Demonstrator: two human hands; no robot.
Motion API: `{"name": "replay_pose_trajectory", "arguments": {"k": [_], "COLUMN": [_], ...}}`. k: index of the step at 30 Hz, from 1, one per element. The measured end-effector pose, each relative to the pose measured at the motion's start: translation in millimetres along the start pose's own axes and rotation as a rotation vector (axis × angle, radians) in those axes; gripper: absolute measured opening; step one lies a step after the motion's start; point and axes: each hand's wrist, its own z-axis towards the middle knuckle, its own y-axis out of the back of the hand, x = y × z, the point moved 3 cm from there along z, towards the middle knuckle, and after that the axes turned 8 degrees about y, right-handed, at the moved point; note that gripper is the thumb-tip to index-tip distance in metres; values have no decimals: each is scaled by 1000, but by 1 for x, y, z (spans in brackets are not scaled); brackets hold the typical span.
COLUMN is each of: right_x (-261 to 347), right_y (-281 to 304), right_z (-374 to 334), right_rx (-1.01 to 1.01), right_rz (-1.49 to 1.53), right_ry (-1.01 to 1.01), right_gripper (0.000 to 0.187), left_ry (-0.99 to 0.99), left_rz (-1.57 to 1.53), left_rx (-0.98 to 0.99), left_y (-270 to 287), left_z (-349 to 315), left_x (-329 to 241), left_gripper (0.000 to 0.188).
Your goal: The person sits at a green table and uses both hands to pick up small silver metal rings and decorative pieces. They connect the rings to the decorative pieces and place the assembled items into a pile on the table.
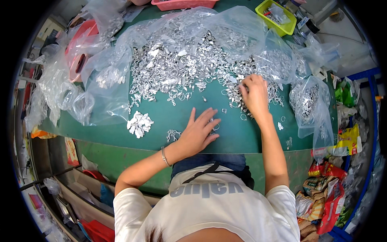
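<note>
My left hand lies low over the green tabletop with its fingers spread. A small silvery ring piece shows partly from under its fingertips. Beside its wrist is a little cluster of linked metal pieces. My right hand reaches into the near right edge of a big heap of small silvery metal pieces. Its fingers are bent and drawn together at the heap; what is between them is hidden. One small square piece and a drop-shaped piece lie between the hands.
Clear plastic bags cover the heap's far side. A filled bag hangs over the right edge. A small pile of flat silvery pieces sits at left. Pink and yellow-green trays stand at the back. Open drawers are lower left.
</note>
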Motion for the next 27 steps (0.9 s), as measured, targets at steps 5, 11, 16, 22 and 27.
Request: {"name": "replay_pose_trajectory", "arguments": {"k": [5, 11, 16, 22, 27], "right_x": [-4, -14, -31, -5, -15], "right_y": [10, 8, 15, 26, 57], "right_z": [-12, -27, -49, -78, -120], "right_rx": [-94, -113, 20, 136, 106], "right_rz": [208, 498, 567, 1223, 1148], "right_ry": [-156, -410, -532, -664, -692], "right_gripper": [13, 14, 12, 18, 21], "left_ry": [120, 135, 144, 164, -73], "left_rz": [-248, -242, -261, -243, 5], "left_rx": [-103, -77, -2, 60, -14], "left_y": [18, 18, 15, 17, -2], "left_z": [16, 27, 22, 36, 79], "left_x": [17, 13, 10, 6, -15], "left_gripper": [38, 34, 32, 33, 42]}}
